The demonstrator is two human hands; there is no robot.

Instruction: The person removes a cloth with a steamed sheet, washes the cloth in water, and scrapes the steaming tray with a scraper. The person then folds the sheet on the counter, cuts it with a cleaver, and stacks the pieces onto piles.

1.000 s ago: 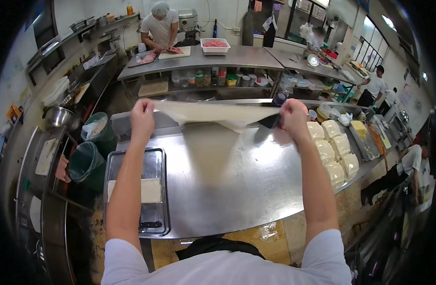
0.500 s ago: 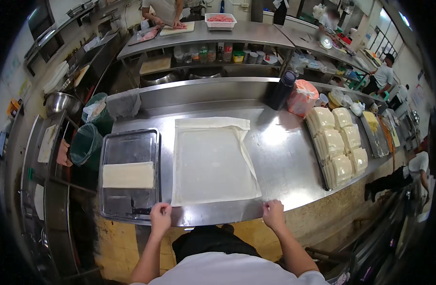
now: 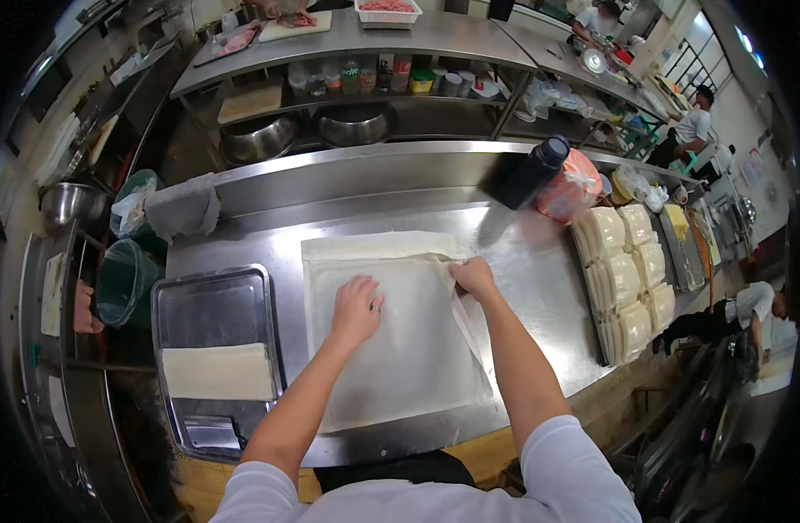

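Observation:
A large, thin off-white sheet (image 3: pixel 400 366) lies spread on the steel table; I cannot tell whether it is cloth or dough. Its far and right edges are folded over or wrinkled. My right hand (image 3: pixel 474 277) pinches the sheet's far right corner, where the edge bunches up. Over the sheet's upper middle, my left hand (image 3: pixel 356 311) is open with fingers stretched forward, on or just above the surface. To the left, a metal tray (image 3: pixel 212 305) holds a folded off-white sheet (image 3: pixel 218 373) and a flat metal scraper (image 3: pixel 210 432).
Wrapped pale packs (image 3: pixel 613 275) are stacked on a tray at the right. A dark bottle (image 3: pixel 531 172) and an orange plastic bag (image 3: pixel 571 186) stand at the back right. A grey towel (image 3: pixel 183 209) hangs over the back ledge above bins. Other people work farther off.
Both hands have moved forward from the table's near edge onto the sheet. My right hand has taken hold of its far right corner. The view has tilted down.

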